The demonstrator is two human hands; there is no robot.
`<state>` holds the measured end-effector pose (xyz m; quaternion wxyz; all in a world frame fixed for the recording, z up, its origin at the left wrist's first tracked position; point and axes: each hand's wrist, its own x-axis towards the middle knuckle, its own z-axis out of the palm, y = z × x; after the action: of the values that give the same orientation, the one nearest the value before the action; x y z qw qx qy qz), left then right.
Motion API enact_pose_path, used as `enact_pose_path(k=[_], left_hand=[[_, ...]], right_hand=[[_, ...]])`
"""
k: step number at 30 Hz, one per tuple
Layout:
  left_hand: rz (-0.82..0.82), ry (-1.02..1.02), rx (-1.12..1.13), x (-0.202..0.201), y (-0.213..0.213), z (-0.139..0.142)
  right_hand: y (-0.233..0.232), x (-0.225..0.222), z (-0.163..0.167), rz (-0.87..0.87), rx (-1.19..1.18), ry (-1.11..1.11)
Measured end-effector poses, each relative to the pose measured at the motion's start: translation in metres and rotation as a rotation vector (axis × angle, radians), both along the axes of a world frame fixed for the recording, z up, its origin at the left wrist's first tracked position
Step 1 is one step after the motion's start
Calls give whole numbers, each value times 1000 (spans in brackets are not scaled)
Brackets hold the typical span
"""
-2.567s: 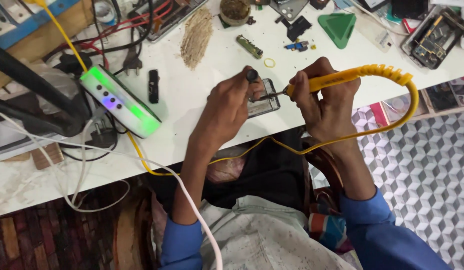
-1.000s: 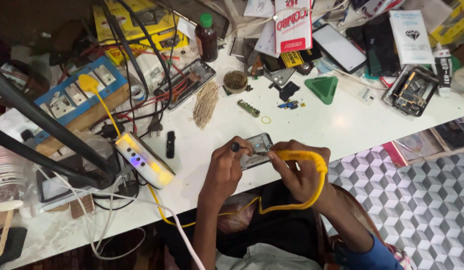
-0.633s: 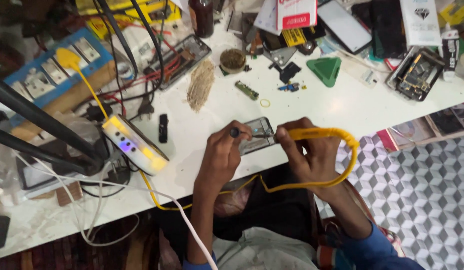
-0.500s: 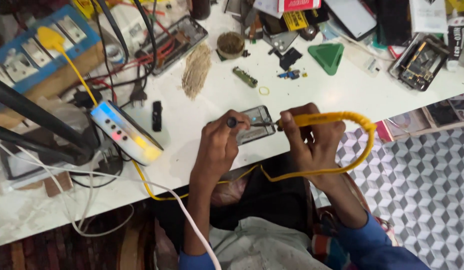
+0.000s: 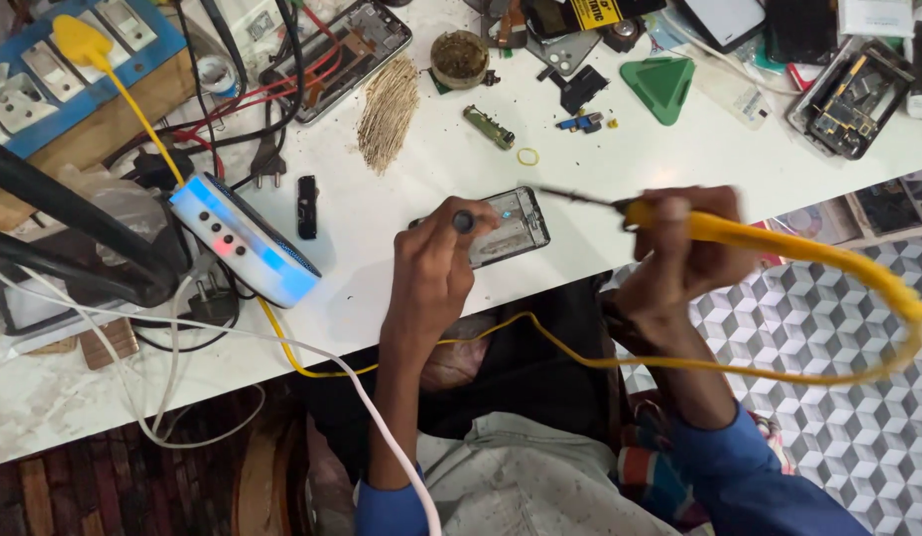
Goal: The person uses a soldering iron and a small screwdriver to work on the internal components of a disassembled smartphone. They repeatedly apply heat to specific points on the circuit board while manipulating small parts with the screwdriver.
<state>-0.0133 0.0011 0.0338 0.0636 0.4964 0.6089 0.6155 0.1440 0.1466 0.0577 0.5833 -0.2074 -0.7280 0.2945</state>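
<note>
An opened phone [image 5: 508, 225] with its inner board showing lies near the front edge of the white table [image 5: 401, 179]. My left hand [image 5: 433, 268] rests beside it and grips a thin dark tool [image 5: 465, 220] whose round end points at the phone. My right hand [image 5: 679, 256] is shut on a yellow-handled soldering iron [image 5: 669, 216]; its dark tip hovers just right of the phone. The iron's yellow cord [image 5: 858, 298] loops to the right and back under my arms.
A white-and-blue box with lit buttons [image 5: 245, 240] sits left of the phone. Beyond lie a small black part [image 5: 306, 205], a bundle of tan fibres [image 5: 389, 111], a round tin [image 5: 459, 56], a green triangular pick [image 5: 662, 85], other opened phones [image 5: 850, 94] and tangled cables [image 5: 233, 99].
My right hand has drawn the soldering iron away to the right, off the phone. My left hand stays at the phone with its tool. The view has shifted.
</note>
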Motion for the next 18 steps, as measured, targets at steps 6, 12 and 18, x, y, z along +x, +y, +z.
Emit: enact_pose_path(k=[6,12,18], left_hand=[[79,-66,142,-6,-6,-10],[85,-35,13,-7,-2,-12],[-41,-121,22,4,0,-13]], right_hand=[[23,20,-31,155,-230,356],[61,5,-63,59,-33,431],[72,13,-79,99,-154,321]])
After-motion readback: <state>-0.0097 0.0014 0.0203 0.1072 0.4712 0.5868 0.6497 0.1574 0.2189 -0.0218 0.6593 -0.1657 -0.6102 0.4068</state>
